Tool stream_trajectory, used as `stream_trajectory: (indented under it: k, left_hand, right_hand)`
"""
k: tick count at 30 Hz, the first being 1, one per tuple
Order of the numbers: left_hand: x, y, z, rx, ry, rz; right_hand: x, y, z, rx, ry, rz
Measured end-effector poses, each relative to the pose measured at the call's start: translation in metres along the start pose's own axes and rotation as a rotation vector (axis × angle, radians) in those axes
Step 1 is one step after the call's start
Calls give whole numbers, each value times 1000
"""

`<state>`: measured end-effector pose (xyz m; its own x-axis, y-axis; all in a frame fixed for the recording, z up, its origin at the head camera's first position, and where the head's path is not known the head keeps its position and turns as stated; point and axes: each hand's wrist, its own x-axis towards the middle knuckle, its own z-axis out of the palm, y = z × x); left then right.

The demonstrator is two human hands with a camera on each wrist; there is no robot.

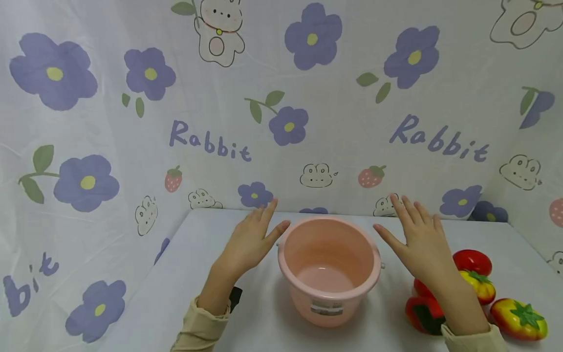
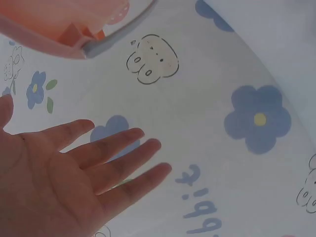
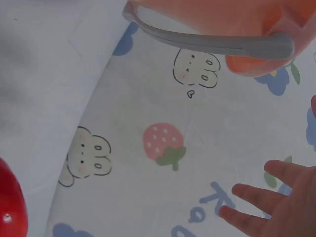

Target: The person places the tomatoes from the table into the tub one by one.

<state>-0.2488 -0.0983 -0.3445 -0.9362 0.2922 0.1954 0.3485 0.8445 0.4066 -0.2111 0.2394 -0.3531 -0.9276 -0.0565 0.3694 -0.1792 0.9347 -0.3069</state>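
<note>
A pink plastic bucket [image 1: 329, 293] stands upright on the white table, its inside bare to the bottom and a label on its front. Its grey handle [image 3: 212, 43] shows in the right wrist view. To the bucket's left my left hand [image 1: 248, 242] is raised with fingers spread, the thumb tip close to the rim. My right hand [image 1: 420, 244] hovers on the other side, fingers straight and apart, holding nothing. Below the right forearm lie red and yellow toy fruits, among them a red one [image 1: 472, 262] and a yellow-red one with a green leafy top [image 1: 519, 319].
A white table [image 1: 176, 293] spans the front. Behind it hangs a white cloth [image 1: 343, 98] printed with purple flowers, rabbits and strawberries. A small black object [image 1: 235, 297] shows beside the left wrist.
</note>
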Motion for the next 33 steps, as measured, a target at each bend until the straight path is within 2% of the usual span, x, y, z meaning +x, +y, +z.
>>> stream_trajectory:
  k: [10, 17, 25, 33]
  left_hand:
    - [0, -1, 14, -188, -55, -40]
    - [2, -8, 28, -306, -114, -79]
    - [4, -11, 40, -385, -116, -73]
    - [3, -12, 50, -438, -149, -74]
  right_hand:
    - [-3, 11, 2, 123, -16, 34]
    - [-8, 21, 7, 155, -25, 69]
    - [-13, 30, 9, 185, -61, 136]
    - [-16, 47, 11, 266, -141, 226]
